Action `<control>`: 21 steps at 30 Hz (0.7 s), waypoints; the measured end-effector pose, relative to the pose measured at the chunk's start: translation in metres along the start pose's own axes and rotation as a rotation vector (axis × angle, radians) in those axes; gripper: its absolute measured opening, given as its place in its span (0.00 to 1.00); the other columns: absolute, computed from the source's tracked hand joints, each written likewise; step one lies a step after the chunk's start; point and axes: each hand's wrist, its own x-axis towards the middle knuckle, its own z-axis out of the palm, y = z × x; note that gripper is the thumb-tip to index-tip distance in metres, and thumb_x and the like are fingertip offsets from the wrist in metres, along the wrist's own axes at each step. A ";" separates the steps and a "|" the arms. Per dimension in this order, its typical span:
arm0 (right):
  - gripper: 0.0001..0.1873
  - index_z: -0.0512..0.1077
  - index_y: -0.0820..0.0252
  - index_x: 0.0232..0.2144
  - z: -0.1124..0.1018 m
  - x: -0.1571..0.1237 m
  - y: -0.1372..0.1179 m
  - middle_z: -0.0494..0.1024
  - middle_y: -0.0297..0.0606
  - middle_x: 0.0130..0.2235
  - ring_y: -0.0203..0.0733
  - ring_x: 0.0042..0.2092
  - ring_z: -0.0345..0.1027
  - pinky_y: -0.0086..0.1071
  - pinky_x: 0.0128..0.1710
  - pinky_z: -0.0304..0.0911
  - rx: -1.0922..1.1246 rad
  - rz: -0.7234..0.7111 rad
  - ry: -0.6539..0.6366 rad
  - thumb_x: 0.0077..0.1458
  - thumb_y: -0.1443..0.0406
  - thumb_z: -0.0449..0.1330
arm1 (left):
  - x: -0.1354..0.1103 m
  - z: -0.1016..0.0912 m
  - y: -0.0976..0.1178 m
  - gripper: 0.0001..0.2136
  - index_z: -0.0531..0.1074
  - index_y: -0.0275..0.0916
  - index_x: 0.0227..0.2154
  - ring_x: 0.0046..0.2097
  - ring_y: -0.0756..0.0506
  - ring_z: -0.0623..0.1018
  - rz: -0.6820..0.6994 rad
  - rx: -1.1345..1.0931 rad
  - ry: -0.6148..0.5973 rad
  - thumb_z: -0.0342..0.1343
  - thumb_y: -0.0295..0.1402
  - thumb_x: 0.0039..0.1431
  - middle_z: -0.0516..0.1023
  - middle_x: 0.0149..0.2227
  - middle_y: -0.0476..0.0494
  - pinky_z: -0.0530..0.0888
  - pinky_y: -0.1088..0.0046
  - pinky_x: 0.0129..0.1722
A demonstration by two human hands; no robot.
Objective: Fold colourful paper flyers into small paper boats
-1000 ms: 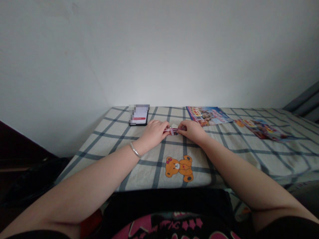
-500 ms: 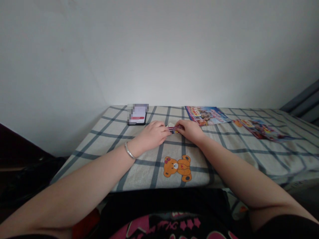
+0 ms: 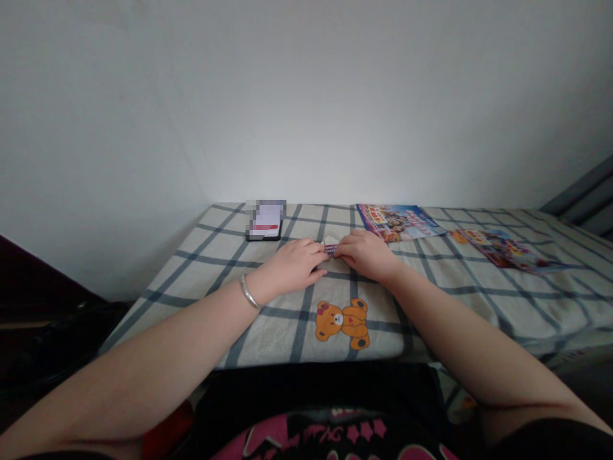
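Observation:
Both hands meet over a small folded piece of printed paper [image 3: 331,248] on the checked tablecloth [image 3: 268,319]. It shows a dark red and purple patterned strip with a pale pointed part behind; most of it is hidden under the fingers. My left hand [image 3: 297,263], with a silver bangle at the wrist, presses its fingertips on the paper's left end, its thumb resting lower on the cloth. From the right, my right hand [image 3: 366,254] has its bent fingers closed on the other end.
A phone [image 3: 266,220] with a lit screen lies beyond my left hand. Two colourful printed leaflets, one at the back [image 3: 400,222] and one farther right [image 3: 512,249], lie on the cloth. A bare wall [image 3: 306,102] stands directly behind the table. A bear print [image 3: 342,324] decorates the cloth near the front edge.
My right hand has shifted slightly left along the paper, covering more of it. My left thumb has come away from the fingers, downward onto the cloth. Phone and leaflets stay put.

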 end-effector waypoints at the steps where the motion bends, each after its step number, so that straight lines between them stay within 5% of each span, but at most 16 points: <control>1: 0.12 0.80 0.56 0.39 -0.001 0.000 0.000 0.81 0.39 0.39 0.43 0.43 0.68 0.34 0.44 0.60 -0.014 0.009 -0.013 0.61 0.69 0.56 | 0.000 0.000 0.000 0.14 0.73 0.37 0.49 0.51 0.40 0.72 -0.001 -0.001 0.001 0.54 0.38 0.65 0.75 0.49 0.40 0.70 0.62 0.52; 12: 0.13 0.81 0.51 0.38 -0.018 -0.010 0.009 0.81 0.36 0.43 0.43 0.42 0.74 0.31 0.33 0.60 -0.120 0.231 -0.208 0.59 0.68 0.56 | 0.001 -0.003 0.003 0.12 0.74 0.37 0.47 0.47 0.42 0.74 -0.066 -0.010 -0.029 0.53 0.36 0.66 0.75 0.44 0.40 0.71 0.65 0.48; 21: 0.14 0.81 0.47 0.40 -0.026 -0.013 0.013 0.81 0.34 0.46 0.45 0.45 0.74 0.32 0.37 0.64 -0.132 0.343 -0.295 0.61 0.64 0.55 | -0.003 -0.018 -0.002 0.13 0.78 0.37 0.35 0.37 0.43 0.76 -0.125 0.125 -0.081 0.51 0.37 0.66 0.77 0.34 0.43 0.70 0.64 0.39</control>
